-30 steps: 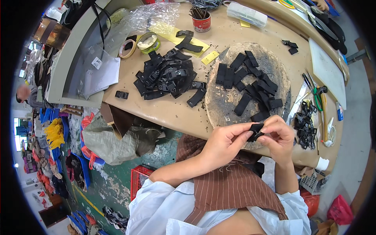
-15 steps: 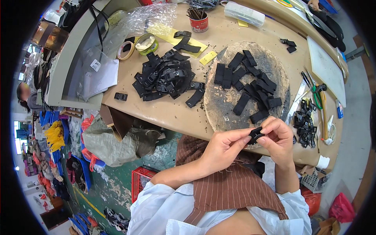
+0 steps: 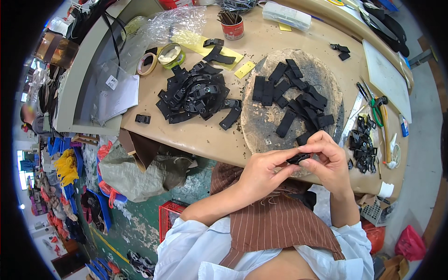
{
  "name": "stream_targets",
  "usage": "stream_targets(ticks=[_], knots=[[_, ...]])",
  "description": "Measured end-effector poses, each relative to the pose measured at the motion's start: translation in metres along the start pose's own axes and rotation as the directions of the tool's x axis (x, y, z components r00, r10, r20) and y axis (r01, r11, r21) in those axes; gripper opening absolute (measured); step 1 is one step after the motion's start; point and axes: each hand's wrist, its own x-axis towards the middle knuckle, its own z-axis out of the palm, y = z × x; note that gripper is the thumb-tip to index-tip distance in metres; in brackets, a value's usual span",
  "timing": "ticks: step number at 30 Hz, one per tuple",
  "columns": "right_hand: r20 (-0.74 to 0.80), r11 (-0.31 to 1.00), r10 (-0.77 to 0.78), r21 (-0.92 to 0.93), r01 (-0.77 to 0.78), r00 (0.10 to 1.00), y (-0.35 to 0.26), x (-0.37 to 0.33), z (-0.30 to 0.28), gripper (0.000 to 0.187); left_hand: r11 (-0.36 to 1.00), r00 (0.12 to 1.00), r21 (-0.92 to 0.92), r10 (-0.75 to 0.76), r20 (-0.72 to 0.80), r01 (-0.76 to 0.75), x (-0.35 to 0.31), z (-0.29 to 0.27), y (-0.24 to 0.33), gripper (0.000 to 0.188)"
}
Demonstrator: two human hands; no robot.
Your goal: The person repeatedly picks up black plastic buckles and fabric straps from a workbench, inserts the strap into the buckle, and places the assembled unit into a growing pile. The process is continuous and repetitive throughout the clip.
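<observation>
My left hand and my right hand meet at the near edge of the round block. Between their fingertips they pinch a small black strap piece; the fingers cover much of it, and whether a buckle is on it I cannot make out. Just beyond my hands, flat black strap pieces lie loosely heaped on the block. To the left is a pile of black straps with buckles. Loose black buckles lie in a cluster right of my right hand.
A hammer, green-handled scissors and a steel ruler lie at the right. Farther back stand a red can of rods, a green tin and a tape roll. A single buckle lies near the left edge.
My fingers have turned the strap piece from an upright, folded look to a flatter one, closing more tightly over it. My head view has shifted slightly; the piles look the same.
</observation>
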Motion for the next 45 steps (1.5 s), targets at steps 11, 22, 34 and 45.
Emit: stream_targets(ticks=[11, 22, 34, 45], knots=[[0.113, 0.868, 0.312, 0.370, -0.331, 0.943, 0.013, 0.008, -0.009, 0.018, 0.978, 0.976, 0.178, -0.136, 0.168, 0.106, 0.015, -0.016, 0.015, 0.027], [-0.145, 0.942, 0.195, 0.304, -0.143, 0.970, 0.016, -0.003, 0.001, 0.017, 0.797, 0.955, -0.575, -0.285, -0.086, 0.186, 0.015, -0.014, -0.007, 0.021], [-0.053, 0.993, 0.067, 0.098, -0.062, 0.996, 0.007, -0.008, 0.001, 0.018, 0.845, 0.990, -0.532, 0.024, 0.138, 0.054, 0.007, -0.030, -0.009, 0.010], [-0.036, 0.993, -0.118, -0.028, 0.117, 0.992, 0.007, -0.005, 0.015, 0.023, 0.493, 0.931, -0.807, -0.317, 0.180, 0.324, 0.000, -0.015, -0.025, 0.022]])
